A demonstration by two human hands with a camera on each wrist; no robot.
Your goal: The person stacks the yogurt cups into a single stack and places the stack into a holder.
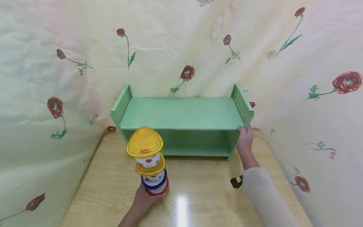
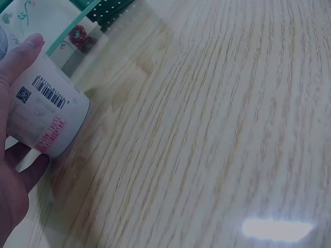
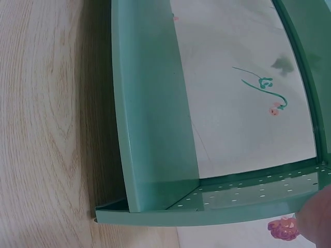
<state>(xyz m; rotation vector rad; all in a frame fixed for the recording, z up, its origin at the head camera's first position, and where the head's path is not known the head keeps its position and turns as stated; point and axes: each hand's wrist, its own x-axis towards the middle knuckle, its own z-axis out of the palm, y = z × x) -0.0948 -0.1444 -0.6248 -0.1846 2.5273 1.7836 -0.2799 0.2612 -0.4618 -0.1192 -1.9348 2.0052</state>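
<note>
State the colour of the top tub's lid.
The lid is yellow; it shows best in the head view.

Honestly couldn't read the labels (image 1: 153, 180) on the tub stack (image 1: 149, 164) in the head view, way too small. The stack blocked some of the green shelf (image 1: 181, 113) and a few fingertips of the left hand (image 1: 144, 196). The sleeve (image 1: 265, 192) ran off the bottom edge and partly covered some black-and-yellow thing (image 1: 236, 182), no clue what. Left wrist cam cut off the tub and blurred its fine print; right wrist cam cropped the shelf and nearly all the right hand (image 3: 316, 217).
</note>
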